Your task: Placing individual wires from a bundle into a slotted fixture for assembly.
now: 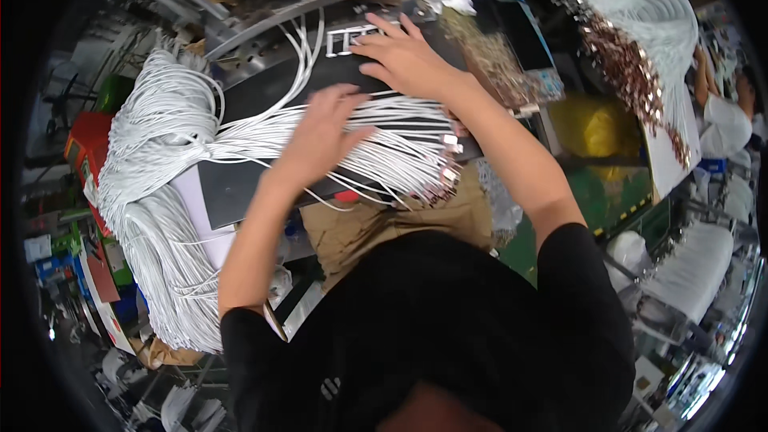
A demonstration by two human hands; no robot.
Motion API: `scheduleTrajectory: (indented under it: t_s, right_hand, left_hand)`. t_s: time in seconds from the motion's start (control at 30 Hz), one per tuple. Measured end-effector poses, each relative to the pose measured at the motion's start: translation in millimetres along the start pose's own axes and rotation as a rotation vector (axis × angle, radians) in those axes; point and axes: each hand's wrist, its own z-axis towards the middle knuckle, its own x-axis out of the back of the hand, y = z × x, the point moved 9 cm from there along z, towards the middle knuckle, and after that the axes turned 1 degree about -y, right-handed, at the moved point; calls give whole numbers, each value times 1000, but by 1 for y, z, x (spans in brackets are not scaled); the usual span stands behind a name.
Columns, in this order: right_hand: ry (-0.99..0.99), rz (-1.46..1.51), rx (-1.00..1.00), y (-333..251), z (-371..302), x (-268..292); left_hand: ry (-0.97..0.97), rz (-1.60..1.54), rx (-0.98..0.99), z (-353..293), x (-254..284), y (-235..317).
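Note:
A fan of white cables (pixel 264 134) with metal connector ends (pixel 450 152) lies across a black work surface (pixel 232 192). On top of it is my left hand (pixel 320 136), thumb and fingers apart, slightly blurred. My right hand (pixel 412 60) reaches farther out with spread fingers. Its fingertips are over a small white frame-like piece (pixel 342 42) on the black surface; whether they touch it I cannot tell. A few separate cables (pixel 302 56) curve up from the bunch to the back edge, left of the frame.
A big coiled cable bundle (pixel 164 120) hangs over the left side, near a red machine part (pixel 86 144). Brown paper (pixel 352 232) lies at the front edge. At right are a yellow bag (pixel 596 130) and another cable pile (pixel 640 0). A co-worker's arm (pixel 704 80) shows far right.

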Motion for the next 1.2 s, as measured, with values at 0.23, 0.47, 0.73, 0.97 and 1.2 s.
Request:
scheduleTrajectory:
  t_s: [0.23, 0.47, 0.73, 0.97, 1.2]
  right_hand:
    - [-167, 1250, -793, 109, -239, 62]
    - [-518, 1208, -1762, 87, -531, -163]
    - [-25, 464, -1778, 103, -633, -222]
    - [532, 478, -947, 80, -282, 38]
    - [-247, 60, -116, -38, -3, 60]
  left_hand:
    - [-157, -22, 325, -54, 67, -131]
    - [-360, -152, 445, -58, 49, -159]
    - [341, -437, 568, -91, 100, -170]
    - [-58, 37, 341, -18, 20, -62]
    - [230, -452, 114, 21, 52, -32]
